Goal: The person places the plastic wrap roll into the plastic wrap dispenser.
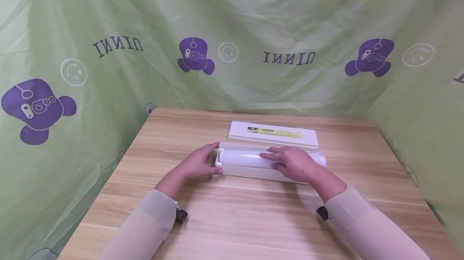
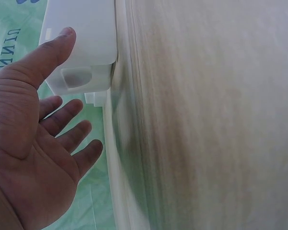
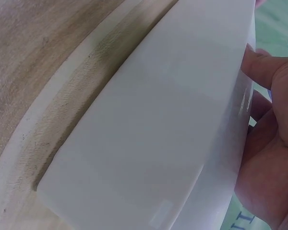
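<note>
A white box [image 3: 134, 115] sits on the brown surface [image 3: 29, 52] and goes slantwise across the view. A shiny white roll [image 3: 213, 187] shows along its right edge. The right hand [image 3: 273, 134] is there too, with its thumb on that edge. Its fingers look like they touch the roll, but they are partly hidden. Green cloth [image 3: 283, 28] hangs behind.

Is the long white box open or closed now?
The box is open: the white roll shows at its top, and the labelled lid lies behind it.
</note>
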{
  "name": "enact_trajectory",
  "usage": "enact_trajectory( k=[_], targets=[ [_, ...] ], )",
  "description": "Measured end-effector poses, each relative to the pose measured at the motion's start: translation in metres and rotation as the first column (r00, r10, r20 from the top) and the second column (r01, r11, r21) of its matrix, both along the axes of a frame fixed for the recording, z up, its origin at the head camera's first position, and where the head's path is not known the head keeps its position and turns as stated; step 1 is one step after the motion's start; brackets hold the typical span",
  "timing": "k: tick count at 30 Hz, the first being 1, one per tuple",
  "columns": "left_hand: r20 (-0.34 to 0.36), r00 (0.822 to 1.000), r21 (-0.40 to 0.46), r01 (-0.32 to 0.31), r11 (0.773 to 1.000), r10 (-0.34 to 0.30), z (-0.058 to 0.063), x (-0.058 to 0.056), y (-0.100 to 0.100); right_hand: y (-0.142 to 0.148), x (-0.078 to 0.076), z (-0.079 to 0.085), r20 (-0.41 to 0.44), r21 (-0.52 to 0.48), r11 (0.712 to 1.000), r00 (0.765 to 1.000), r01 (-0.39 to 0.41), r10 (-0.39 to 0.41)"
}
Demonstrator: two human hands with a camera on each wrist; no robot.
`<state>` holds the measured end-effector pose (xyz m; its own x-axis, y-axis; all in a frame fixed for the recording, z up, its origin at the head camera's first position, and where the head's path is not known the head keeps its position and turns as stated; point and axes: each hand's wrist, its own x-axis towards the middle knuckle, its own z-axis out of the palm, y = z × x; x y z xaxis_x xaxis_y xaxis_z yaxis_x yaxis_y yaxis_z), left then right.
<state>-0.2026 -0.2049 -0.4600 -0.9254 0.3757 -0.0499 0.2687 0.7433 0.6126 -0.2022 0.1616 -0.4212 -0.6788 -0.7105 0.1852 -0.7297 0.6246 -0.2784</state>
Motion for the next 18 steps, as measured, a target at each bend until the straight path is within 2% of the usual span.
enact_trajectory(
  k=[4,18],
  targets=[
    [0.007,1.000,0.004,-0.006,1.000,0.006,0.0013,0.0012,0.0005,0.0001,-0.0013,-0.0015,0.005,-0.002,1.000,1.000,-0.003,0.003],
    [-0.006,1.000,0.006,-0.006,1.000,0.006,-0.0002,0.0015,-0.0008,-0.0016,-0.0049,-0.0025,0.113,-0.031,0.999,0.994,0.008,-0.004]
  ],
)
